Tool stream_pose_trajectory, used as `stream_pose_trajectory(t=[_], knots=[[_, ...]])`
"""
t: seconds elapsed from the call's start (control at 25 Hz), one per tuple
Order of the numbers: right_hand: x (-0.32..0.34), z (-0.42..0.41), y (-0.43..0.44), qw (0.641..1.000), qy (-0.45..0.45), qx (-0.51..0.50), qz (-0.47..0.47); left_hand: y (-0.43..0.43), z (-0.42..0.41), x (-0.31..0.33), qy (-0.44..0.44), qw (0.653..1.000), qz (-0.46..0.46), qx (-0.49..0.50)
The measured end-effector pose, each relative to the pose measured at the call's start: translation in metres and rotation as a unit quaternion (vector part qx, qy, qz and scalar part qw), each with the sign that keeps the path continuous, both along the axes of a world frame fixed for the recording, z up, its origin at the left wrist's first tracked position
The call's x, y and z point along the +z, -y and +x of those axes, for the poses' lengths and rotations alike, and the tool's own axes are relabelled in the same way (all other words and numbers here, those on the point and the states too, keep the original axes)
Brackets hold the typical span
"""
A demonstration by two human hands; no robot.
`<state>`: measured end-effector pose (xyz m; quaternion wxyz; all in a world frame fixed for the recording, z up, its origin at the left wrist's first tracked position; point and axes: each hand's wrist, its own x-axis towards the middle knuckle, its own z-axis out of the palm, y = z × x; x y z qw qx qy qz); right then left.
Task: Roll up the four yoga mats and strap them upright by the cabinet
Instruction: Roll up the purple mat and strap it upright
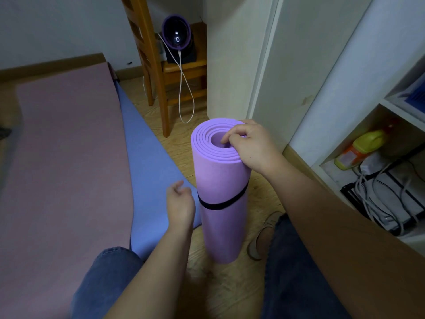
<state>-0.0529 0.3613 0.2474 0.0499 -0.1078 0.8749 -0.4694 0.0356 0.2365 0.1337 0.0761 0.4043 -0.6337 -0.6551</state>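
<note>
A rolled purple yoga mat (220,187) stands upright on the wooden floor between my knees, with a black strap (222,204) around its middle. My right hand (250,146) grips the top rim of the roll, its fingers hooked into the hollow centre. Just left of the roll, near the strap, my left hand (180,201) hovers with loosely curled fingers and holds nothing. A pink mat (66,162) lies flat on the left. A blue mat (147,166) lies flat beside it, partly underneath.
A white cabinet (349,93) with open shelves stands to the right, holding a yellow bottle (363,148) and cables. A wooden chair (158,70) stands behind, with a purple device (177,35) on its seat and a white cable hanging. My shoe (262,236) is beside the roll.
</note>
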Motion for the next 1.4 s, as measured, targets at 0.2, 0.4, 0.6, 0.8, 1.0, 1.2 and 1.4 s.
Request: stream_pose_trajectory(t=[0.2,0.4,0.6,0.8,1.0,1.2,1.4], knots=[[-0.008,0.005,0.006,0.989,0.045,-0.038,-0.134,-0.021,0.000,0.094,-0.292,0.874,-0.366,-0.133],[-0.036,0.021,-0.019,0.860,0.209,-0.216,-0.413,-0.010,-0.009,0.089,-0.196,0.795,-0.530,-0.220],[-0.079,0.044,-0.032,0.780,0.473,-0.177,-0.370,0.001,-0.014,0.086,-0.219,0.799,-0.515,-0.220],[-0.079,0.029,-0.029,0.740,0.517,-0.151,-0.403,0.004,-0.010,0.085,-0.245,0.803,-0.505,-0.201],[-0.091,0.030,-0.025,0.702,0.572,-0.108,-0.412,0.013,-0.006,0.083,-0.265,0.808,-0.486,-0.204],[-0.094,0.035,-0.023,0.727,0.599,0.002,-0.336,0.029,0.000,0.083,-0.265,0.794,-0.511,-0.195],[-0.092,0.028,-0.014,0.666,0.573,-0.089,-0.469,0.034,-0.017,0.090,-0.189,0.787,-0.544,-0.222]])
